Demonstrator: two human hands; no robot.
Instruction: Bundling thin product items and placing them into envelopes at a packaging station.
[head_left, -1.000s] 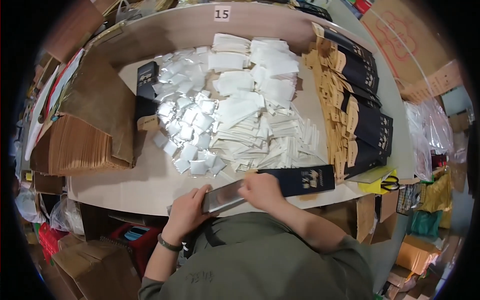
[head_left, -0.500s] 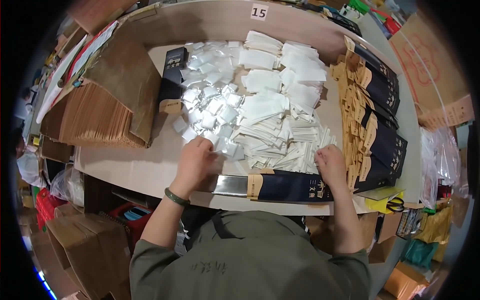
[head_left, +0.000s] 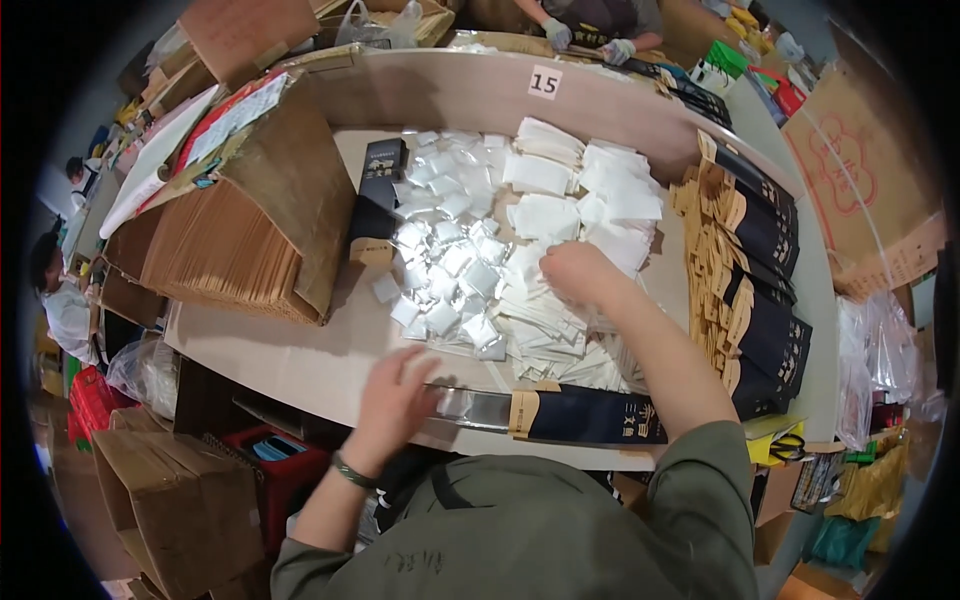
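Head view: at seven o'clock, the left hand (head_left: 396, 400) is spread beside a silver tray (head_left: 475, 408); toward three, the right hand (head_left: 580, 273) is over white packets (head_left: 540, 218), grip unclear.

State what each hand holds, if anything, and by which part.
The left hand, fingers spread, shows no hold on the silver strip near it; whether the right hand grips any white packets cannot be told.

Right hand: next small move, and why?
Probably close the right hand on one white packet: it's at the piles, though whether it holds one is hidden. The left hand, fingers spread, is by the exposed end of the shiny strip jutting from the dark sleeve.
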